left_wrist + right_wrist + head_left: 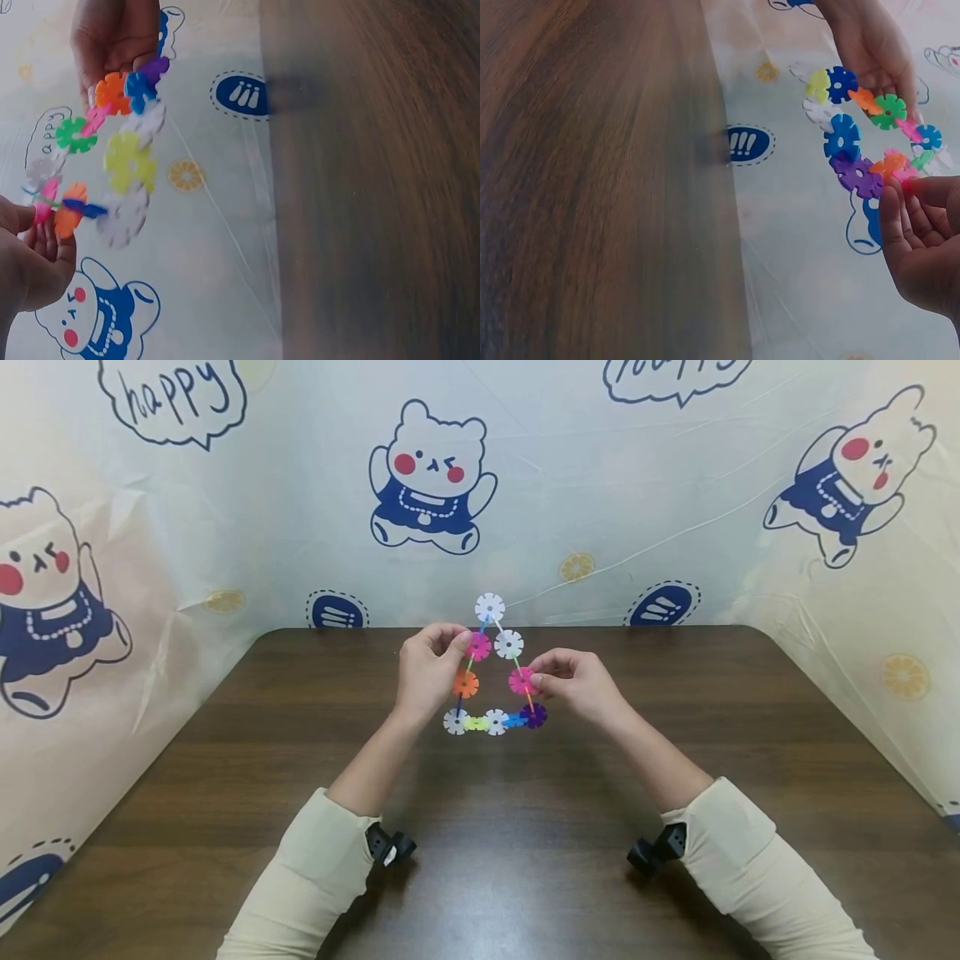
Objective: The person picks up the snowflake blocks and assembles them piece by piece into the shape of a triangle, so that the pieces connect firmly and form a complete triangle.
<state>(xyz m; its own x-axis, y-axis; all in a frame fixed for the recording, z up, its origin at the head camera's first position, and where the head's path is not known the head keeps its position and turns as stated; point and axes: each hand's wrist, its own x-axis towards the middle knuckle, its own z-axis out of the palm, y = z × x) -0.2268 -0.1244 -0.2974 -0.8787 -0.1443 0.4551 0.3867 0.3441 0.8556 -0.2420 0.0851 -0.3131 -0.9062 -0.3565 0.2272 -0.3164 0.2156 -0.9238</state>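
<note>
Several colourful snowflake building discs, slotted edge to edge, form a closed triangular ring held up above the table. At its top is a white disc (490,607); along the bottom run white, yellow and blue ones, ending in a purple disc (534,716) at the right corner. My left hand (432,670) pinches a pink disc (479,647) on the ring's left side, just above an orange disc (466,684). With thumb and fingertips, my right hand (576,683) pinches another pink disc (521,681) on the right side. Both wrist views show the ring between the hands.
Below the hands lies a dark brown wooden table (495,877). A pale sheet (540,468) printed with cartoon bears stands behind and at both sides. Each sleeve cuff has a small black camera (390,845) strapped at the wrist.
</note>
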